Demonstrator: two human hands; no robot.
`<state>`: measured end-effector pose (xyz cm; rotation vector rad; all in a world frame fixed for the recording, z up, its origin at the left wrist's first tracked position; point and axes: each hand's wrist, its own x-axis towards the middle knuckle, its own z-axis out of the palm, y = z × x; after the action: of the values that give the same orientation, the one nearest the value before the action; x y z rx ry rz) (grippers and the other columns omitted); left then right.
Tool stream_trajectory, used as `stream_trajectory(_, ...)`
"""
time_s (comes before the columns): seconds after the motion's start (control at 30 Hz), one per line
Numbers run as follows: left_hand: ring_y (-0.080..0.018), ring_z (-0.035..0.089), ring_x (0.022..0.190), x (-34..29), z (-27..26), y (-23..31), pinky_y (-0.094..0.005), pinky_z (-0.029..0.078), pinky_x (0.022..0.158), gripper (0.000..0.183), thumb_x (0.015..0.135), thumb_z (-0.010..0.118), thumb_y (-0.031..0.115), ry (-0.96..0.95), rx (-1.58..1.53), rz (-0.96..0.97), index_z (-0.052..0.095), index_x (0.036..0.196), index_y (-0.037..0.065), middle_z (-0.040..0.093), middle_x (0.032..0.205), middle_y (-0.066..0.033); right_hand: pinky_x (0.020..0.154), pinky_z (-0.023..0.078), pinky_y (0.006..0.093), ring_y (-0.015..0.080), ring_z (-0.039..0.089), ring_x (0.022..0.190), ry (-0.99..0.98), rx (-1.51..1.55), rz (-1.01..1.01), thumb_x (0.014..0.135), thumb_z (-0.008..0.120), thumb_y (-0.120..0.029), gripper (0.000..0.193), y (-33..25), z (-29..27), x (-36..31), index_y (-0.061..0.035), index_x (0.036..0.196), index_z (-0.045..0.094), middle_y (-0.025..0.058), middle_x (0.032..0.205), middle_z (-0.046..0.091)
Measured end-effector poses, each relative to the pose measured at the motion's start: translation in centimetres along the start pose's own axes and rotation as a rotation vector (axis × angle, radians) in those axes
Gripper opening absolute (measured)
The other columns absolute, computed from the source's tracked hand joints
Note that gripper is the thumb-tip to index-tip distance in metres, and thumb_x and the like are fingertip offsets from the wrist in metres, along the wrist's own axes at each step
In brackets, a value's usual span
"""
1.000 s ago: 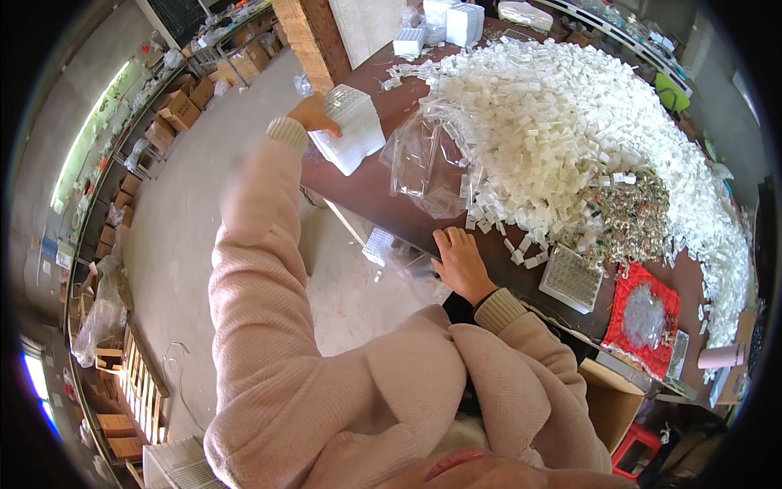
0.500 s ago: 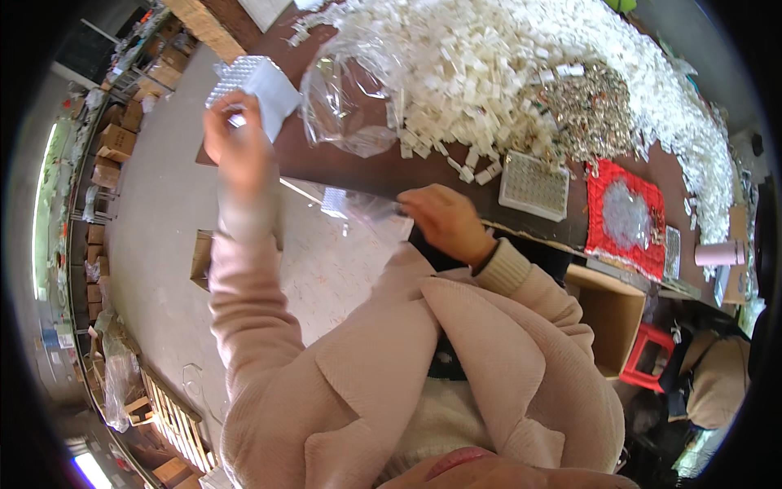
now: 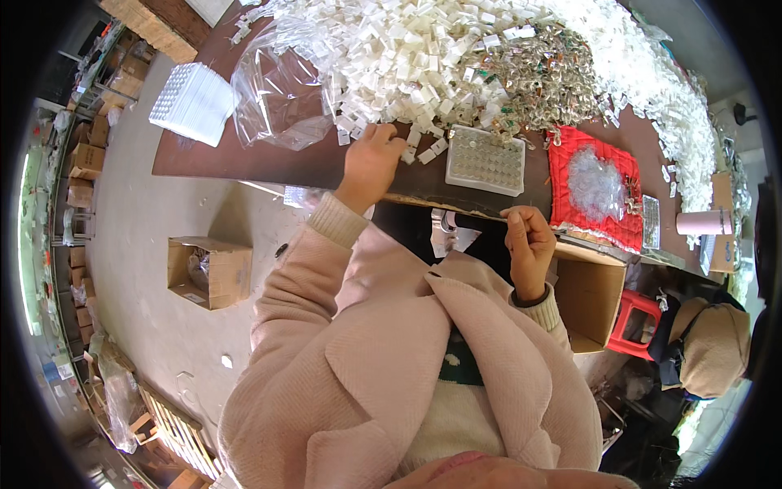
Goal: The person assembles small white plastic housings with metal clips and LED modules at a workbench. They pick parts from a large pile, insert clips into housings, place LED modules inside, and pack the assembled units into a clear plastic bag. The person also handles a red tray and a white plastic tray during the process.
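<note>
My left hand (image 3: 372, 169) is over the near edge of a heap of small white plastic pieces (image 3: 407, 57). Its fingers are curled in against the loose pieces, and whatever they hold is hidden. At the table's front edge, my right hand (image 3: 531, 248) is closed in a pinch; anything between the fingertips is too small to make out. On the table between the hands lies a shallow clear tray (image 3: 486, 160) with rows of round cells. A shiny, see-through scrap (image 3: 450, 232) shows below the table edge, left of my right hand.
A stack of white cell trays (image 3: 194, 103) stands at the table's left end, beside a clear plastic bag (image 3: 281, 94). Small metallic parts (image 3: 546, 77) are heaped at the back. A red cloth (image 3: 599, 187) bears clear bits. Cardboard boxes (image 3: 230, 277) and a red stool (image 3: 634, 324) stand below.
My left hand has left the tray stack and moved right to the white pieces. My right hand has moved right and down along the table edge. The view has shifted.
</note>
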<state>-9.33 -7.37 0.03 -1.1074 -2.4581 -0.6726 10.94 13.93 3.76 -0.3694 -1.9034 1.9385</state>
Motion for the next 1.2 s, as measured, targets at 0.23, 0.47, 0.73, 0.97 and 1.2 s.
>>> stream_trajectory(0.23, -0.0277, 0.063, 0.075, 1.3, -3.6, 3.6, -0.0349, 0.052, 0.071, 0.014, 0.075, 0.070, 0.001, 0.080, -0.293, -0.023, 0.065, 0.087, 0.005, 0.062, 0.080, -0.0094, 0.066, 0.052, 0.0309, 0.0221, 0.061, 0.074, -0.189, -0.524, -0.391, 0.079, 0.079, -0.003, 0.046, -1.5, 2.9, 2.6, -0.0029, 0.122, 0.061, 0.0124, 0.100, 0.063)
stream_trajectory(0.47, -0.0104, 0.063, 0.080, -0.5, -4.8, 8.4, -0.0254, 0.051, 0.068, 0.011, 0.087, 0.067, -0.006, -0.029, -1.163, -0.418, 0.062, 0.095, 0.000, 0.065, 0.085, -0.0054, 0.073, 0.055, 0.0309, 0.0239, 0.069, 0.084, -0.198, -0.289, -0.522, 0.082, 0.074, 0.003, 0.025, -2.1, 5.1, 4.1, -0.0030, 0.106, 0.067, 0.0121, 0.099, 0.069)
stream_trajectory(0.73, -0.0132, 0.064, 0.082, -0.8, -1.0, 11.8, -0.0270, 0.053, 0.073, 0.019, 0.090, 0.064, -0.007, -0.087, -1.740, -0.541, 0.062, 0.108, -0.001, 0.068, 0.101, -0.0084, 0.064, 0.051, 0.0213, 0.0065, 0.063, 0.077, -0.217, 0.333, 0.080, 0.096, 0.061, 0.000, 0.014, -0.9, 1.9, 2.2, 0.0036, 0.109, 0.062, 0.0044, 0.092, 0.068)
stream_trajectory(0.97, -0.0176, 0.065, 0.093, -1.4, 0.6, 12.8, -0.0307, 0.056, 0.077, 0.030, 0.092, 0.061, -0.007, -0.152, -1.650, -0.435, 0.059, 0.123, -0.006, 0.060, 0.117, -0.0103, 0.062, 0.053, 0.0207, 0.0070, 0.065, 0.072, -0.100, 0.140, 0.142, 0.096, 0.063, 0.000, 0.010, -0.4, 1.0, 1.7, 0.0034, 0.105, 0.063, 0.0050, 0.090, 0.070)
stream_trajectory(1.2, -0.0151, 0.066, 0.091, -2.6, 1.1, 10.2, -0.0295, 0.056, 0.077, 0.021, 0.095, 0.060, -0.002, -0.085, -1.850, -0.746, 0.061, 0.116, -0.004, 0.068, 0.106, -0.0108, 0.063, 0.053, 0.0235, 0.0089, 0.066, 0.071, -0.248, -0.254, -0.043, 0.090, 0.068, 0.000, 0.010, -1.5, 2.3, 5.1, 0.0026, 0.099, 0.068, 0.0077, 0.085, 0.072)
